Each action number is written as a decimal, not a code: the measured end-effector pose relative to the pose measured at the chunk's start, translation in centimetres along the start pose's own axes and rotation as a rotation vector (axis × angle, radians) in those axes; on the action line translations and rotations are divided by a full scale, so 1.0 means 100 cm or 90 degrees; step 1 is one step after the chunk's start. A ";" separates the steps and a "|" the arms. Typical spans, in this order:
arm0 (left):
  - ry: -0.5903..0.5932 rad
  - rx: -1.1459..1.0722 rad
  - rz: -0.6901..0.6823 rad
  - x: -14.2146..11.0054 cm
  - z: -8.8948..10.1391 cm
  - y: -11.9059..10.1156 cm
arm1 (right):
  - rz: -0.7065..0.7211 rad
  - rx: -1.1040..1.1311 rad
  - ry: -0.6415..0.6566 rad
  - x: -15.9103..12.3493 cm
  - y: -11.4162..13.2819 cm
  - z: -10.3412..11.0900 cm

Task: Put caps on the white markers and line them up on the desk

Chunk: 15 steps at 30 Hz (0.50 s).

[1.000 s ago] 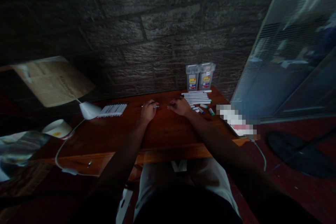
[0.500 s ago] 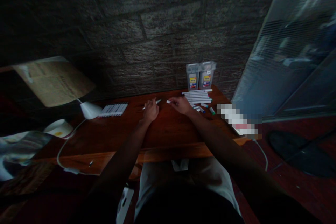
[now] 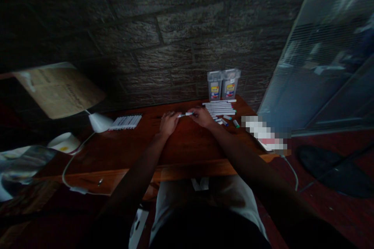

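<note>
My left hand (image 3: 169, 123) is closed around a white marker (image 3: 180, 116), whose tip end points right. In my right hand (image 3: 201, 117), the fingers pinch a small white marker cap (image 3: 189, 113). Cap and marker tip face each other almost in line, very close; whether they touch I cannot tell. Right of my right hand lies a row of white markers (image 3: 220, 107). Loose caps with coloured ends, among them a green-ended cap (image 3: 236, 123), lie in front of that row. Farther left, another row of markers (image 3: 127, 121) lies side by side.
Two clear plastic cases (image 3: 214, 85) stand at the back right against the stone wall (image 3: 163, 54). A lamp (image 3: 99, 123) with a paper-like shade, a white bowl (image 3: 64, 142) and a cord are on the left of the wooden table (image 3: 117, 151). A blurred white object (image 3: 263, 132) lies at the right edge.
My left hand has turned the marker so its tip faces right, toward the cap. The cap in my right hand has come close to that tip. The marker rows stay put.
</note>
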State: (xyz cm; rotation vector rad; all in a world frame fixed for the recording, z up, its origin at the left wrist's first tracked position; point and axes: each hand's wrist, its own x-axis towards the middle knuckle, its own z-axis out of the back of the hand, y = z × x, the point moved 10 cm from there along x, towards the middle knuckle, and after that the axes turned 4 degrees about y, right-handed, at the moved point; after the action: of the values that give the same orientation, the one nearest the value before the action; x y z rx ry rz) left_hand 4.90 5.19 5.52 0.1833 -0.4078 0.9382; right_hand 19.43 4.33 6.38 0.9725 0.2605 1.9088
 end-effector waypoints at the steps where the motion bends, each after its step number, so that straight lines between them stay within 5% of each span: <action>1: 0.001 0.000 -0.003 0.000 0.000 -0.001 | 0.002 0.000 0.002 0.000 0.000 -0.001; 15: -0.024 -0.009 -0.022 0.001 0.008 -0.009 | -0.005 0.043 -0.019 0.000 -0.001 0.002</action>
State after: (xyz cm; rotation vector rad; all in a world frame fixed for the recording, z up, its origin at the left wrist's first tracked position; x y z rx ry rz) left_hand 5.44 4.47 6.30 0.1953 -0.4441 0.8986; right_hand 19.67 4.36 6.42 1.0426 0.3128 1.8869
